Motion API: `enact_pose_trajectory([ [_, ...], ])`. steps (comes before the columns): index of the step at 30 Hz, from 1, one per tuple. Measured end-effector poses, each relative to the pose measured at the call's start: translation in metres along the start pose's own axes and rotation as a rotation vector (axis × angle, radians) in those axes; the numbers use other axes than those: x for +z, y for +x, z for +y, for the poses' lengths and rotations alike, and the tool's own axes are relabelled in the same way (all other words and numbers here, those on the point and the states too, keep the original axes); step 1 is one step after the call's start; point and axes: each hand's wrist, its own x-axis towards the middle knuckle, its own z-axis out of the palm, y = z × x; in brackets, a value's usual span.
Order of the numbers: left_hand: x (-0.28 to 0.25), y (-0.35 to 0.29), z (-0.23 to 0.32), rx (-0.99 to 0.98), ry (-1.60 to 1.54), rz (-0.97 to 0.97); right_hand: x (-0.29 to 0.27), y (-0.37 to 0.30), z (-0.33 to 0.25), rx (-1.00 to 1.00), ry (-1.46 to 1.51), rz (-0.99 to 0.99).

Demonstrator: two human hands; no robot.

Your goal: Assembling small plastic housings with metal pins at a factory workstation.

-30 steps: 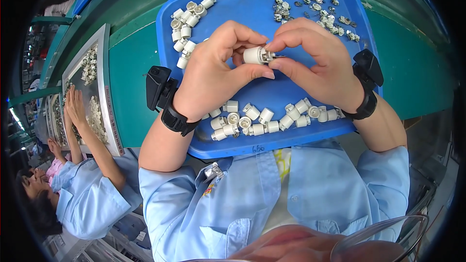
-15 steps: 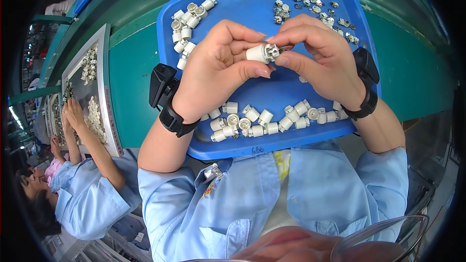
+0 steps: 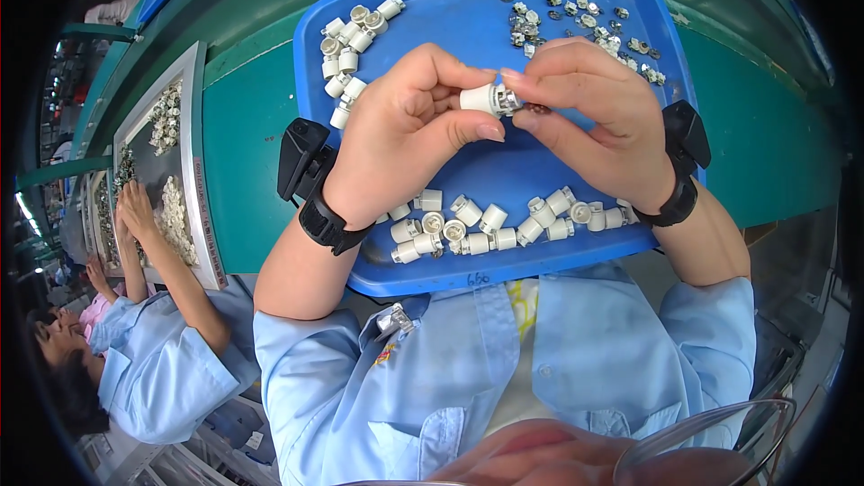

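Above the middle of a blue tray (image 3: pixel 405 283), my left hand (image 3: pixel 409 112) grips a white lamp holder (image 3: pixel 477 99) by its round body, between thumb and fingers. Its end with white tabs and metal contacts points right. At that end my right hand (image 3: pixel 607 108) is closed, thumb and index fingertips right beside the contacts. Between them shows a small dark reddish piece (image 3: pixel 537 109), too small to make out. Similar white lamp holders (image 3: pixel 493 216) lie along the tray's near side, and more white lamp holders (image 3: pixel 349 60) are grouped at its far left.
Small white and metal inserts (image 3: pixel 585 18) are scattered at the tray's far right. The tray lies on a green bench (image 3: pixel 247 144). To the left stands a metal-framed tray (image 3: pixel 200 162) of small parts, with a co-worker's hands (image 3: pixel 135 211) over it.
My right fingertips have shifted at the contact end, and the dark piece between them now shows lower. My left hand still grips the lamp holder, moved very slightly.
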Motion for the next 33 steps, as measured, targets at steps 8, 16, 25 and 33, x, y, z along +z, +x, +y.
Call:
enact_pose_trajectory([
  [8,0.0,-0.001,0.001,0.072,0.17,0.033,-0.003,0.0,0.0,-0.015,0.036,-0.009],
  [16,0.003,-0.004,0.002,0.09,0.21,0.055,-0.001,-0.003,-0.001,-0.014,0.029,0.017],
  [25,0.002,-0.004,0.002,0.094,0.073,-0.001,0.002,-0.006,-0.006,-0.147,-0.098,0.049],
  [33,0.0,-0.003,0.002,0.216,0.241,0.032,0.0,-0.005,0.001,0.098,0.377,-0.065],
])
